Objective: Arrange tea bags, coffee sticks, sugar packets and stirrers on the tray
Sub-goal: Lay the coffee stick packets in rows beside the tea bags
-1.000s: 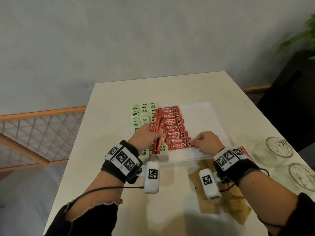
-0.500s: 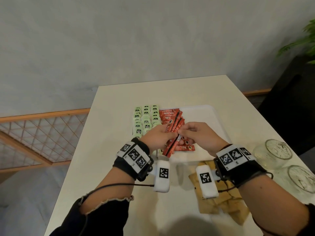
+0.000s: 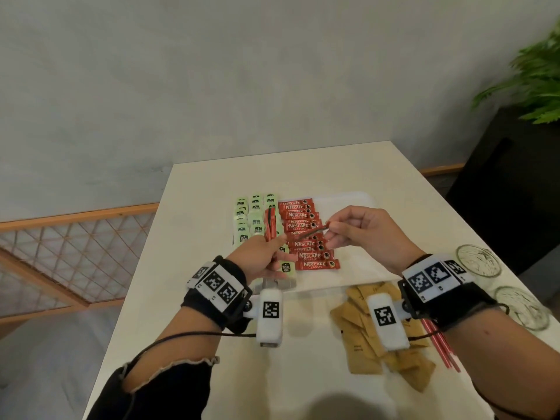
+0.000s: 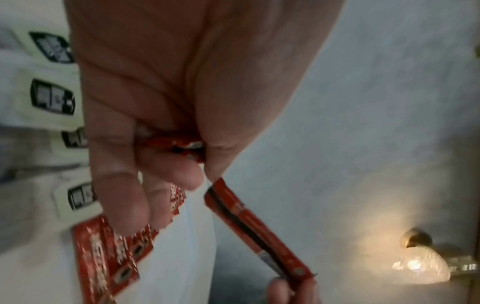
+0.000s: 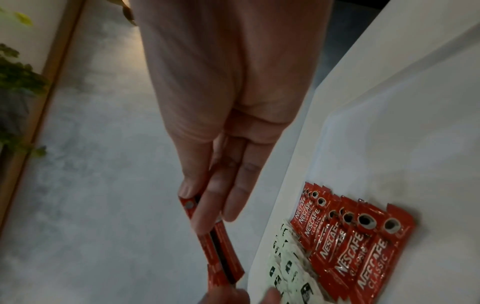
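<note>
My left hand grips a small bundle of red coffee sticks upright above the tray's left part. My right hand pinches one end of a single coffee stick; its other end reaches the left thumb. That stick shows its dark seam. Below them on the white tray lie an overlapping row of coffee sticks and, to its left, columns of green tea bags. Brown sugar packets and red stirrers lie on the table by my right wrist.
Two glass bowls stand at the table's right edge. The tray's right half is bare white. A dark cabinet with a green plant stands to the right, a wooden lattice railing to the left.
My right hand left the front coffee stick on the tray, met the left hand, and drew one stick out of the bundle to the right. Both hands rose slightly.
</note>
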The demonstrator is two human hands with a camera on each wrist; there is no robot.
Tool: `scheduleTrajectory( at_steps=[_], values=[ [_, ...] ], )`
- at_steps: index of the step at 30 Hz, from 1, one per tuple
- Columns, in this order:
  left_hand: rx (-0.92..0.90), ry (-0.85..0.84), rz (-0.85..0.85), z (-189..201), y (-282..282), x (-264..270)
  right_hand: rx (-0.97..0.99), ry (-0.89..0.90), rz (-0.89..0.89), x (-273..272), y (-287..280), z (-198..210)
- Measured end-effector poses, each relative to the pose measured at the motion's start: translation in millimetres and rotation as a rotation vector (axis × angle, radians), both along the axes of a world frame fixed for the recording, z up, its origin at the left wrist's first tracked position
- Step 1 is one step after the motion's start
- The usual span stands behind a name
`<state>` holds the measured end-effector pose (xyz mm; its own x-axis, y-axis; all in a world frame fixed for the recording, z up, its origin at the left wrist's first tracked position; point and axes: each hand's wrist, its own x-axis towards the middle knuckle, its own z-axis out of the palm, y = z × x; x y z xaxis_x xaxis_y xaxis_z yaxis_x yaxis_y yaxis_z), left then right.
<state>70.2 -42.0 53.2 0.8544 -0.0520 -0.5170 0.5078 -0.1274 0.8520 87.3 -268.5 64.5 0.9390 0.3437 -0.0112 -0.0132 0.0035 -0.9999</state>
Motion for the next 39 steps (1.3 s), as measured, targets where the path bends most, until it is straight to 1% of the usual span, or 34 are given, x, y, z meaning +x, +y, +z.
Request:
scheduleTrajectory(
  at_steps=[3,5,7,9,12,14,20,24,26,28,30,33,35,37,39],
  values=[
    [-0.128,-0.027,0.013,2.8,-4.9,0.4,-0.034,-0.021,0.078,-4.1,2.1,4.3],
    [-0.164,-0.065,0.033,6.0,-6.5,0.7,-0.052,-0.02,0.107,-6.4,1.3,5.6],
    [-0.147,-0.13,0.035,7.1,-5.6,2.2,-0.064,0.001,0.132,-8.0,-0.2,6.3],
    [-0.088,-0.214,0.016,7.0,-4.6,3.0,-0.066,0.036,0.149,-8.8,-0.9,6.5],
    [-0.028,-0.318,0.043,6.0,-7.1,2.3,-0.061,0.097,0.104,-6.9,0.9,3.3],
    [-0.007,-0.359,0.069,4.7,-10.1,1.3,-0.071,0.117,0.072,-4.8,2.6,-1.1],
    [0.017,-0.354,0.079,-2.0,-5.1,3.2,-0.147,0.197,0.0,3.8,-7.1,-15.4],
    [-0.024,-0.276,0.036,-8.0,-9.6,-1.1,-0.097,0.219,-0.101,6.2,-5.0,-21.9],
    [-0.063,-0.262,0.026,-11.2,-17.0,-2.6,-0.058,0.216,-0.156,8.8,-0.2,-23.9],
    [-0.095,-0.264,0.058,-13.5,-24.0,-0.7,-0.043,0.206,-0.181,11.8,4.5,-24.8],
    [-0.108,-0.285,0.112,-14.6,-29.5,3.1,-0.071,0.191,-0.16,13.5,8.8,-24.3],
    [-0.055,-0.329,0.16,-14.3,-33.2,8.5,-0.147,0.185,-0.053,12.6,14.2,-21.2],
    [0.002,-0.35,0.148,-14.6,-31.2,11.5,-0.207,0.173,0.031,11.4,16.0,-18.7],
    [0.097,-0.389,0.074,-14.9,-25.9,14.1,-0.262,0.135,0.036,13.1,16.2,-14.3],
    [0.259,-0.439,-0.067,-13.0,-19.3,16.0,-0.314,0.053,-0.022,18.9,14.6,-8.5]
  ],
)
